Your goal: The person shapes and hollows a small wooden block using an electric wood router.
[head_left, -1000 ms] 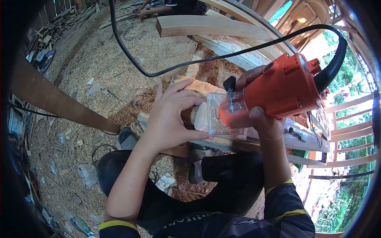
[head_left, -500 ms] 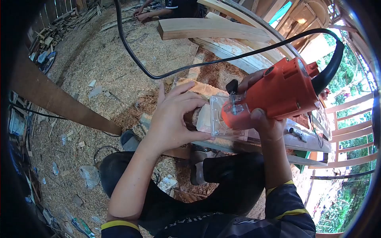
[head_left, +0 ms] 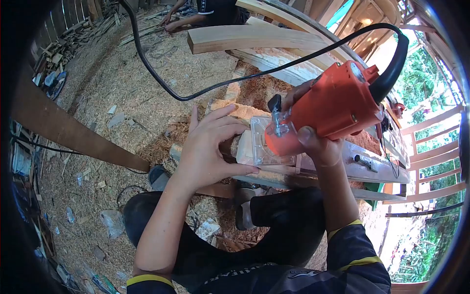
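Note:
My right hand (head_left: pixel 320 144) is wrapped around the orange body of a trim router (head_left: pixel 338 105), its thumb on the near side. The router's clear plastic base (head_left: pixel 259 142) sits over the end of a pale wooden piece (head_left: pixel 245 148); the cutting bit cannot be made out. My left hand (head_left: pixel 208 144) grips that wooden end, with the thumb on the near side and the fingers, partly spread, on the far side. Its fingertips lie close to the clear base. A black power cord (head_left: pixel 235 81) runs from the router's top across the view.
Curved timber (head_left: pixel 245 36) lies beyond the work. A wooden post (head_left: pixel 83 127) slants in at left. A small metal tool (head_left: pixel 365 163) rests on the bench plank (head_left: pixel 347 169). Shavings and scraps cover the floor (head_left: pixel 112 137). Another person's arm (head_left: pixel 188 20) shows at the top.
The router has moved slightly left and up in the view, with its body tilting a little. My left hand stays at the wooden end; the whole scene has shifted slightly left.

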